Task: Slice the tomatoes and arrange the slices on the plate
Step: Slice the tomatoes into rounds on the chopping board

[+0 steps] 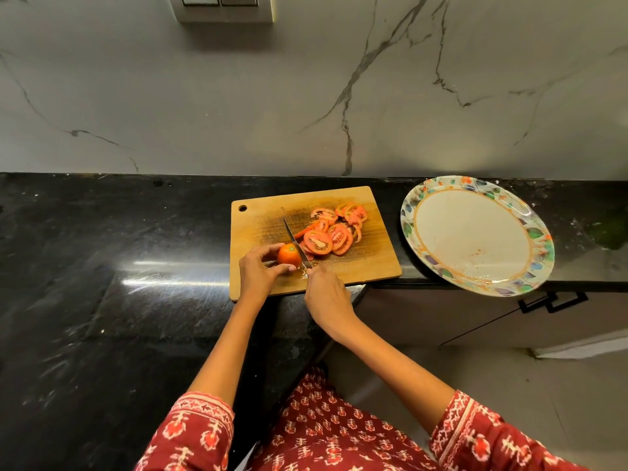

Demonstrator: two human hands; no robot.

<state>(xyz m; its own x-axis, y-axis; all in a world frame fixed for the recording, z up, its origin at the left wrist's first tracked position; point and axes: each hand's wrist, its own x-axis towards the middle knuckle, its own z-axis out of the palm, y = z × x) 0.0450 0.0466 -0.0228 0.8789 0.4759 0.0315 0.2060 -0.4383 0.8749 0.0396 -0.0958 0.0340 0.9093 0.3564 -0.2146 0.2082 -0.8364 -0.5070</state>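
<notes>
Tomato, round orange-red, on rectangular wooden cutting board; left hand grips it; right hand clasps steel knife, blade against tomato; slices beside; floral-rimmed plate right.

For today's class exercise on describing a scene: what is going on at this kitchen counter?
A person is slicing tomatoes on a wooden cutting board. The left hand holds a whole tomato steady while the right hand grips a knife set against it. A pile of cut slices lies on the board. The floral-rimmed plate beside it holds no slices.
</notes>
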